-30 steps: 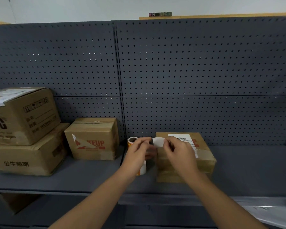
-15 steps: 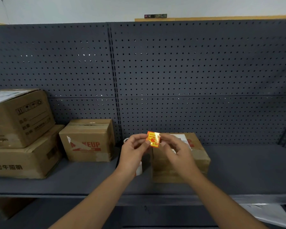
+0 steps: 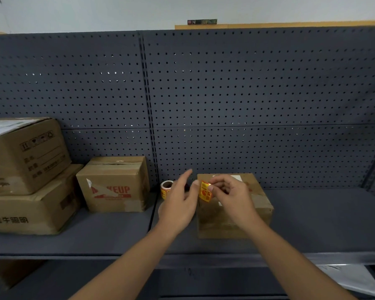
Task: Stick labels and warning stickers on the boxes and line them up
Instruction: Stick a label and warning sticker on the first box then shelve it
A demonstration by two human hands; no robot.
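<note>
the warning sticker (image 3: pixel 205 191), backing-side up a second ago, now hangs peeled in the right hand (image 3: pixel 232 197) pinch over the box (image 3: pixel 253 204); the left hand (image 3: pixel 180 204) has let go, fingers straight, so sticking comes next.

A dark grey shelf (image 3: pixel 312 224) carries everything. Directly behind the hands sits a brown box (image 3: pixel 256 215), with a sticker roll (image 3: pixel 166 188) just beyond the left hand (image 3: pixel 179 204). Further left stands a "MAKEUP" box (image 3: pixel 115 187). Well left of both hands, a large flat box (image 3: pixel 28 213) lies on the shelf.
</note>
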